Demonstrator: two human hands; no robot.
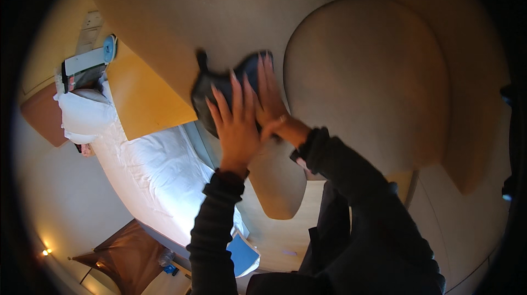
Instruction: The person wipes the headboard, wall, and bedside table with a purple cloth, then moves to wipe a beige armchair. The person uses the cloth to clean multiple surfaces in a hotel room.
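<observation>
A dark, smooth, leather-like item (206, 89) with a short loop or tab at its upper left lies on a beige upholstered sofa or bench. My left hand (236, 126) rests flat on its middle with the fingers spread. Over its right part lies my right hand (271, 101), fingers extended and slightly blurred, its thumb side touching or nearly touching my left hand. The hands hide part of the item, so its exact kind cannot be told. Neither hand is closed around anything.
A rounded beige cushion (366, 85) stands to the right. On the left are a yellow panel (148, 97), a bed with white bedding (164, 171) and pillows (88, 114). A blue-topped object (243, 254) is low down, near a brown drape (127, 258).
</observation>
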